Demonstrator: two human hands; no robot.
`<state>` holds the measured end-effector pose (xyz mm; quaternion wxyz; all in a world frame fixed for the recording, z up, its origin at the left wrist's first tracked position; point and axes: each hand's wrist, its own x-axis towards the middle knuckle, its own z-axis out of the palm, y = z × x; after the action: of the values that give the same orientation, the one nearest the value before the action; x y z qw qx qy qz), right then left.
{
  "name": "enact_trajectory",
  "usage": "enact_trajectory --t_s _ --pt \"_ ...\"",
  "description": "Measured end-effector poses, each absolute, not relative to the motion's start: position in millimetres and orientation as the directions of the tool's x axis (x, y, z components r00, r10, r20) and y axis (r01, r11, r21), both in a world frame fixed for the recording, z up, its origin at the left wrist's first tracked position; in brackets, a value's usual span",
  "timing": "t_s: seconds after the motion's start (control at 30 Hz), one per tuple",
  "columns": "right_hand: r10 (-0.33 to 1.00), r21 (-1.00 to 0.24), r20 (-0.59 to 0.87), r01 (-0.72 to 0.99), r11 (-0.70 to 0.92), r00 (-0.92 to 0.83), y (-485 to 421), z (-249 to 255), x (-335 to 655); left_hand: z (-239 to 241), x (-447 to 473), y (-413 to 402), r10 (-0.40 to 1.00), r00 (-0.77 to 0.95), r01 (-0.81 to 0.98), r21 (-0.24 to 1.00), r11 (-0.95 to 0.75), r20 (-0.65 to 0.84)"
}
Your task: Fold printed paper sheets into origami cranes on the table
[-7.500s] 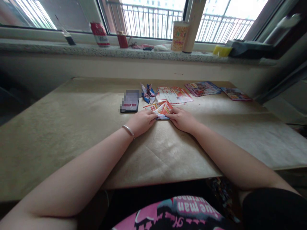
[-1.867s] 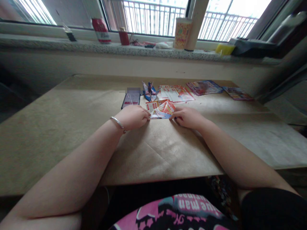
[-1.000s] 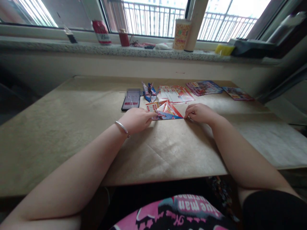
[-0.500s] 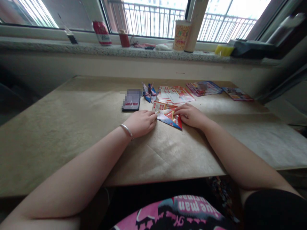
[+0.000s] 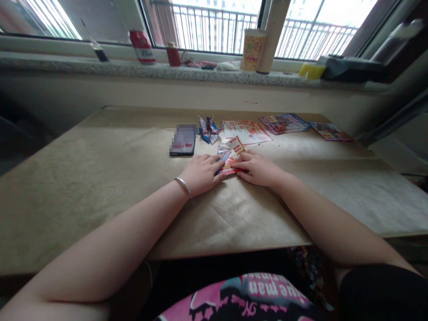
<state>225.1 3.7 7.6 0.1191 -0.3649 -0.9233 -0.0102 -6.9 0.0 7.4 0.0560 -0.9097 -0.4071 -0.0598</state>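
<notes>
A partly folded glossy paper flyer (image 5: 230, 159), printed red, white and blue, lies on the table between my hands. My left hand (image 5: 203, 174), with a silver bracelet at the wrist, holds its left edge, thumb at the near corner. On the other side, my right hand (image 5: 257, 168) grips the right edge, fingertips resting on top of the paper. Both hands hide parts of the flyer, and a printed flap sticks up toward the far side. Just beyond stands a folded paper piece (image 5: 208, 129) with pointed tips. A dark phone (image 5: 183, 140) lies left of it.
Loose red and white flyers (image 5: 245, 132) lie behind the folded one. Farther right are a stack of colourful flyers (image 5: 284, 123) and another printed sheet (image 5: 331, 131). On the windowsill (image 5: 207, 76) stand a can (image 5: 142, 47), a patterned cup (image 5: 253, 50) and other small items.
The flyer has been turned on the table, so its printed flap now points away at an angle. My left hand has shifted right, and my right hand slightly left, closer together.
</notes>
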Motion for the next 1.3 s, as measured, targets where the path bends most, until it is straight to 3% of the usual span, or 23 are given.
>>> enact_trajectory --t_s 0.23,0.4,0.63,0.87,1.03,1.3 --pt "0.622 -0.129 0.262 0.612 0.78 -0.738 11 8 240 5 -14 8 0.717 0.691 0.72 -0.002 -0.694 0.095" --pt "0.676 -0.15 0.197 0.66 0.736 -0.71 13 10 247 -2 -15 14 0.725 0.685 0.724 0.04 -0.688 0.064" --pt "0.677 -0.029 0.156 0.681 0.731 -0.72 10 14 242 0 -13 16 0.666 0.715 0.675 0.037 -0.737 0.214" --pt "0.683 0.042 0.141 0.693 0.719 -0.717 4 21 234 3 -13 15 0.656 0.727 0.669 0.007 -0.743 0.204" --pt "0.641 -0.043 0.161 0.643 0.765 -0.751 5 19 238 0 -14 20 0.612 0.743 0.648 -0.06 -0.759 0.272" --pt "0.675 -0.104 0.145 0.668 0.737 -0.723 9 17 242 6 -11 21 0.674 0.702 0.7 -0.052 -0.712 0.228"
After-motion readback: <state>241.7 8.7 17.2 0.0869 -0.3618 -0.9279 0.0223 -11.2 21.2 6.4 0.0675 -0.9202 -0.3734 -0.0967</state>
